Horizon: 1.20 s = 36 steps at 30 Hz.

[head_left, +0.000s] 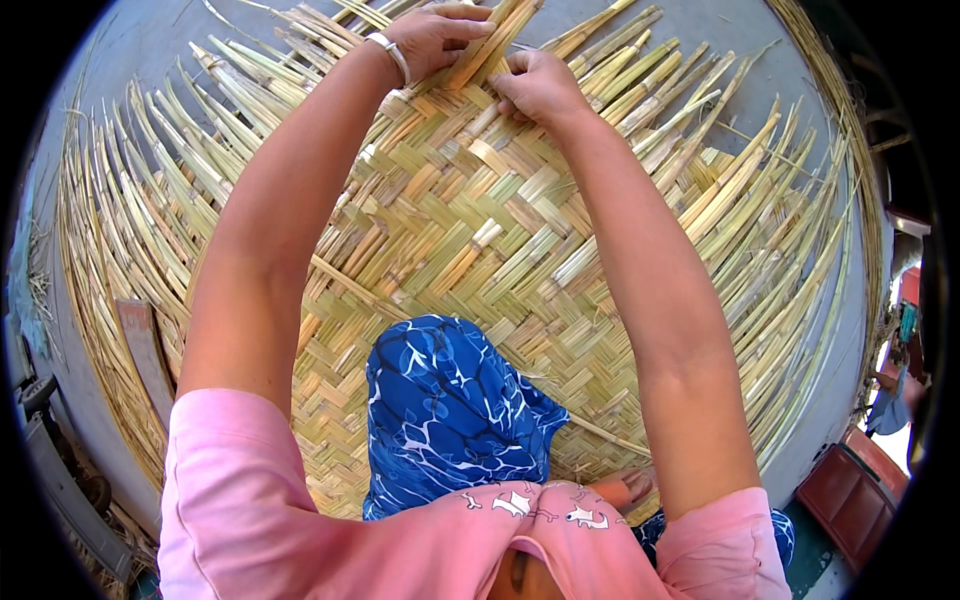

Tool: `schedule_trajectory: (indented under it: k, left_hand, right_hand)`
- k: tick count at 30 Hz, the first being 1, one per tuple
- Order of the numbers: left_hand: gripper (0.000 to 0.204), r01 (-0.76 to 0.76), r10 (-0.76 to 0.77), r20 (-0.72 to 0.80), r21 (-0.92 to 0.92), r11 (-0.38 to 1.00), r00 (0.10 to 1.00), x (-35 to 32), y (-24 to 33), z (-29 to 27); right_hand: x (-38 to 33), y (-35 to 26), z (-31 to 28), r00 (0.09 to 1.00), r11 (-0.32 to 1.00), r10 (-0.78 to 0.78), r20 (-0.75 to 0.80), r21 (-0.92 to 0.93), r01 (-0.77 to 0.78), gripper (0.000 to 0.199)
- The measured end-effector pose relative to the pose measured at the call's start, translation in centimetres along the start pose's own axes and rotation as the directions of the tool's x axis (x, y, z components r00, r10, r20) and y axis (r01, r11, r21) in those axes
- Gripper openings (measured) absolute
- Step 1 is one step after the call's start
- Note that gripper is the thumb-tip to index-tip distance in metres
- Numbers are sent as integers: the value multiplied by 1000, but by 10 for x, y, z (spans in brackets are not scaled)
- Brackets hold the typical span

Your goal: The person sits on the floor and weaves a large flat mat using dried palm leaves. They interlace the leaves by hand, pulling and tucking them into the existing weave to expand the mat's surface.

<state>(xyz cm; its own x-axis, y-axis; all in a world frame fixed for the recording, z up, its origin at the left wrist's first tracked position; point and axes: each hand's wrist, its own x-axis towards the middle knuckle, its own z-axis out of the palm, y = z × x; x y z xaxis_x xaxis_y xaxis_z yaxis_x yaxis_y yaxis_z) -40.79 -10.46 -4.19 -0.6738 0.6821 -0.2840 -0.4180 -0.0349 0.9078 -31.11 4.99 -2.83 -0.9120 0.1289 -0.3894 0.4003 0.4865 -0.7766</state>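
Observation:
A large mat of flat, split reed or cane strips lies under me, woven in a slanting zigzag pattern. Long loose strip ends fan out around its far and side edges. At the far edge my left hand, with a white bangle at the wrist, is closed around a few raised yellow-brown strips. Just right of it, my right hand has its fingers bent and pressed together at the base of these strips, where they meet the weave. Its fingertips are partly hidden, so what they pinch is unclear.
My blue patterned knee rests on the mat, and a bare foot shows beside it. A wooden board lies at the left. A red-brown box stands at the lower right on the floor. Dark machine-like parts sit at the lower left.

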Motion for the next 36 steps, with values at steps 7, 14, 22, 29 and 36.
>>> schedule_trajectory:
  k: [7,14,22,29,36]
  left_hand:
    - [30,27,3,-171,175,984,985,5,-3,-1]
    - [24,-88,84,-62,-64,994,995,-8,-10,-18]
    - [22,-141,242,-372,278,950,896,-1,-18,1]
    - [21,254,384,-485,819,514,785,-20,-24,23]
    - [22,299,588,-427,904,306,687,-28,-32,26]
  right_hand:
    - [-6,6,4,995,995,-72,-67,57,76,21]
    - [-8,-9,-4,997,999,-44,58,11,44,24]
    - [-16,0,14,929,935,-247,-274,-317,155,22]
    - [-42,17,37,743,772,-555,-374,-565,292,8]
    - [-60,13,40,712,620,-664,-230,-701,352,9]
